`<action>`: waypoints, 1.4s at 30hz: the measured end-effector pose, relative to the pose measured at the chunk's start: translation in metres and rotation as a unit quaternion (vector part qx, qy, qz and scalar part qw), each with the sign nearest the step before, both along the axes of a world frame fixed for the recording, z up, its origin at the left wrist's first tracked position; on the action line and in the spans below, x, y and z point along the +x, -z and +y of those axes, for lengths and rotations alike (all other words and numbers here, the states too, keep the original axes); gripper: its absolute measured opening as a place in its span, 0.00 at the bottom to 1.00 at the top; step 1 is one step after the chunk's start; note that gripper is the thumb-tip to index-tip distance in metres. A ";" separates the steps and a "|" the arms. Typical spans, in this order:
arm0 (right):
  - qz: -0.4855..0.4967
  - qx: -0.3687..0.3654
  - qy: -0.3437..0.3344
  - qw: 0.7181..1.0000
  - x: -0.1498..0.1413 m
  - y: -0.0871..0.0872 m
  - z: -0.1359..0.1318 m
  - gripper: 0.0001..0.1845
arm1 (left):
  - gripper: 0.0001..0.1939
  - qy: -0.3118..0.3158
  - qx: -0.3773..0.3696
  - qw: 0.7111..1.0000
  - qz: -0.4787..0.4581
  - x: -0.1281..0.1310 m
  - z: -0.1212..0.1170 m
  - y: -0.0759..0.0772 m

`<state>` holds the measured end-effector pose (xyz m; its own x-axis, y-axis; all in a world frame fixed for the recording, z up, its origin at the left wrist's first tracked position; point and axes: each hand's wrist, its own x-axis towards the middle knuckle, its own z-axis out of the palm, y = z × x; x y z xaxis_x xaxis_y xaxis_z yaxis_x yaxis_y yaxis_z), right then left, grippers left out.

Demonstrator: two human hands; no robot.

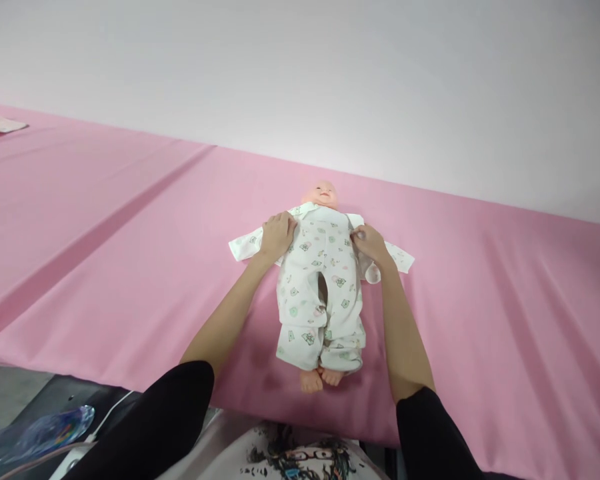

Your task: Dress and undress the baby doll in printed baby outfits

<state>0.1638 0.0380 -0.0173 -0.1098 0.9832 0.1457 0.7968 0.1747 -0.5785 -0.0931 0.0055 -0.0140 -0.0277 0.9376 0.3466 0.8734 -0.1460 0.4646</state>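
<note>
A baby doll point(325, 195) lies on its back, head toward the wall and bare feet toward me. It wears a white printed baby shirt point(247, 245) with sleeves spread to both sides, and matching printed baby trousers point(320, 267) drawn high over its front. My left hand point(279, 233) is closed at the trousers' left upper edge, its fingertips partly hidden. On the opposite side my right hand point(369, 241) pinches the upper edge of the trousers, thumb and fingers curled together. Beside my right wrist hangs a small pale rounded piece point(373, 273) whose kind I cannot make out.
Pink sheeting point(130, 267) with creases covers the table up to a white wall point(300, 80). A folded cloth point(0, 124) lies at the far left. Below the front edge at left are a clear plastic bottle point(45, 433) and a white cable point(111, 410).
</note>
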 end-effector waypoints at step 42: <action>-0.013 0.076 0.089 0.993 0.010 -0.016 0.001 0.13 | 0.21 -0.005 -0.055 0.983 -0.173 -0.027 -0.015 -0.050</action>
